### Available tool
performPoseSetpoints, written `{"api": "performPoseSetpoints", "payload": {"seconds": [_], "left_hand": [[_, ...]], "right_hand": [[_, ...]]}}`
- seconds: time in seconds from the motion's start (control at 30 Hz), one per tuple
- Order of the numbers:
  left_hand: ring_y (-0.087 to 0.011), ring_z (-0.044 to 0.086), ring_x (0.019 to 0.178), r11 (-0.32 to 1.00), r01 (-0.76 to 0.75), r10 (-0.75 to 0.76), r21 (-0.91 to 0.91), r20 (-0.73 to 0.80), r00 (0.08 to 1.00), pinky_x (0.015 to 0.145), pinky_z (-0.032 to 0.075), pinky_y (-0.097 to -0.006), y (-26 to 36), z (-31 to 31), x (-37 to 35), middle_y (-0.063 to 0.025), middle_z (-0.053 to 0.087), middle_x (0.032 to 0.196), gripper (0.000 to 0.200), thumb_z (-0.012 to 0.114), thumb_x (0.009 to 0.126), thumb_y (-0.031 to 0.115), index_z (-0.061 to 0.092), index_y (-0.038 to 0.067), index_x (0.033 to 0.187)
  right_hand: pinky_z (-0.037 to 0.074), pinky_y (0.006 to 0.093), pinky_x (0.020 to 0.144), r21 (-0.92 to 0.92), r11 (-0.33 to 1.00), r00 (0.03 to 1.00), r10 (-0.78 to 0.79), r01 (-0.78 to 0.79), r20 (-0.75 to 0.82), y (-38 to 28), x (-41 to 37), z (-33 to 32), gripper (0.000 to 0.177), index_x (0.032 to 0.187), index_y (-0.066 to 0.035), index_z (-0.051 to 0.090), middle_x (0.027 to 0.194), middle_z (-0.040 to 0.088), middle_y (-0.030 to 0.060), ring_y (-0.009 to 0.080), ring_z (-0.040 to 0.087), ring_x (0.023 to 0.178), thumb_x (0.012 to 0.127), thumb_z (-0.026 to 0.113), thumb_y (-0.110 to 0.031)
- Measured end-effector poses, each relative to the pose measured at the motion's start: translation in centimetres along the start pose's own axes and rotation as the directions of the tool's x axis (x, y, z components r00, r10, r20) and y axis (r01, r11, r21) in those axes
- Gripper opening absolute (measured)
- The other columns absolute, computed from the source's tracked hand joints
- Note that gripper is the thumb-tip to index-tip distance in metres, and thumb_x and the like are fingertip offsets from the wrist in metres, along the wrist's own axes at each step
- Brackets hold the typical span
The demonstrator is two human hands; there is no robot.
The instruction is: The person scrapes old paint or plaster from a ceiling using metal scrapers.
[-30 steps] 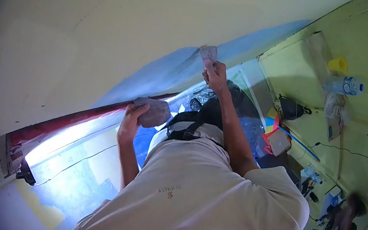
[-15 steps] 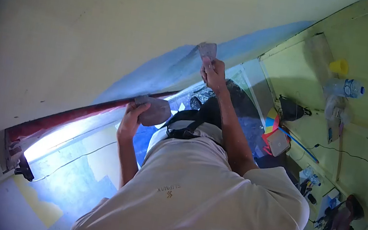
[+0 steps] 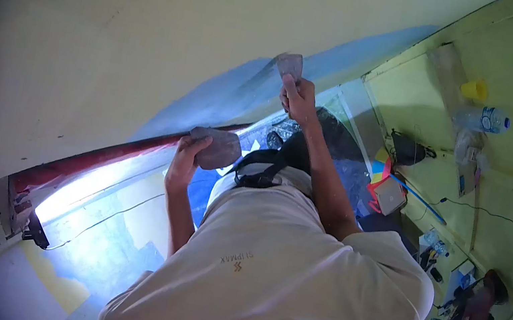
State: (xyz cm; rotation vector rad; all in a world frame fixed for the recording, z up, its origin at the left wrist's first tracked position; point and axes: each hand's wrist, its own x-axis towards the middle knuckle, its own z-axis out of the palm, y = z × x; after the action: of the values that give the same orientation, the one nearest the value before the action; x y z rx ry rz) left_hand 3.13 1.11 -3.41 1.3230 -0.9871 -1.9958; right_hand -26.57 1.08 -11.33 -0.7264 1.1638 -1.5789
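Pinched at their ends, small scraper [image 3: 290,65] in right hand [image 3: 300,101] and broad scraper [image 3: 220,152] in left hand [image 3: 183,163] appear light and stiff, best held there.

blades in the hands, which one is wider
The broad grey blade in the left hand; it spreads clearly wider than the small blade in the right hand.

Two scrapers [image 3: 220,152] [image 3: 291,65], one yellow cup [image 3: 475,89], two clear bottles [image 3: 480,119] [image 3: 439,247], one blue rod [image 3: 418,199]

The wide blade [image 3: 220,151] is greyish, the shirt [image 3: 294,261] white.
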Motion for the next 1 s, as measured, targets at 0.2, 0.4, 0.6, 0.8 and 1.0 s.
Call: {"api": "performPoseSetpoints", "payload": {"seconds": [0.2, 0.4, 0.6, 0.8, 1.0], "left_hand": [[-0.0155, 0.067, 0.086, 1.0, -0.024, 0.023, 0.002, 0.031, 0.999, 0.078, 0.052, -0.0291, 0.8, 0.3, 0.8, -0.007, 0.07, 0.095, 0.017, 0.065, 0.087, 0.01, 0.067, 0.0, 0.101], [-0.0162, 0.067, 0.088, 1.0, -0.011, 0.011, -0.013, 0.013, 1.0, 0.079, 0.052, -0.03, 0.8, 0.4, 0.5, -0.0074, 0.07, 0.095, 0.018, 0.064, 0.087, 0.01, 0.067, 0.0, 0.101], [-0.0159, 0.066, 0.087, 1.0, -0.017, 0.017, -0.004, -0.007, 1.0, 0.079, 0.052, -0.0298, 0.6, 0.1, 0.1, -0.007, 0.069, 0.096, 0.017, 0.065, 0.087, 0.01, 0.067, 0.0, 0.1], [-0.016, 0.066, 0.088, 1.0, -0.003, 0.003, -0.015, 0.012, 1.0, 0.08, 0.052, -0.0302, 0.5, -0.5, 0.0, -0.0077, 0.069, 0.096, 0.018, 0.066, 0.086, 0.011, 0.067, 0.0, 0.1], [-0.0171, 0.067, 0.088, 1.0, 0.003, -0.002, -0.012, 0.018, 1.0, 0.081, 0.052, -0.031, 0.5, -0.5, 0.2, -0.0087, 0.069, 0.097, 0.019, 0.067, 0.086, 0.011, 0.066, -0.001, 0.1]], "right_hand": [[0.03, 0.0236, 0.036, -0.058, 0.998, 1.0, -0.013, 0.012, -0.006, -0.5, 0.5, 0.1, 0.05, 0.063, -0.008, 0.048, 0.049, 0.043, -0.0031, 0.0054, 0.04, 0.039, 0.095, 0.056, -0.047], [0.032, 0.0238, 0.038, -0.08, 0.997, 1.0, -0.018, 0.018, 0.004, -0.1, 0.2, 0.4, 0.054, 0.06, -0.008, 0.05, 0.05, 0.046, -0.0028, 0.0048, 0.042, 0.042, 0.094, 0.056, -0.049], [0.031, 0.0241, 0.038, -0.075, 0.996, 0.998, -0.055, 0.056, 0.017, 0.1, 0.2, 0.5, 0.053, 0.061, -0.008, 0.049, 0.05, 0.045, -0.0027, 0.0048, 0.042, 0.042, 0.095, 0.056, -0.047], [0.029, 0.0238, 0.037, -0.075, 0.997, 0.999, -0.024, 0.026, 0.024, -0.3, -0.1, 0.1, 0.05, 0.063, -0.008, 0.049, 0.05, 0.045, -0.003, 0.0047, 0.04, 0.04, 0.096, 0.055, -0.045], [0.031, 0.0234, 0.037, -0.064, 0.998, 1.0, -0.025, 0.025, 0.005, -0.4, 0.0, 0.6, 0.049, 0.064, -0.007, 0.051, 0.049, 0.045, -0.0029, 0.0048, 0.042, 0.041, 0.095, 0.056, -0.045]]}}
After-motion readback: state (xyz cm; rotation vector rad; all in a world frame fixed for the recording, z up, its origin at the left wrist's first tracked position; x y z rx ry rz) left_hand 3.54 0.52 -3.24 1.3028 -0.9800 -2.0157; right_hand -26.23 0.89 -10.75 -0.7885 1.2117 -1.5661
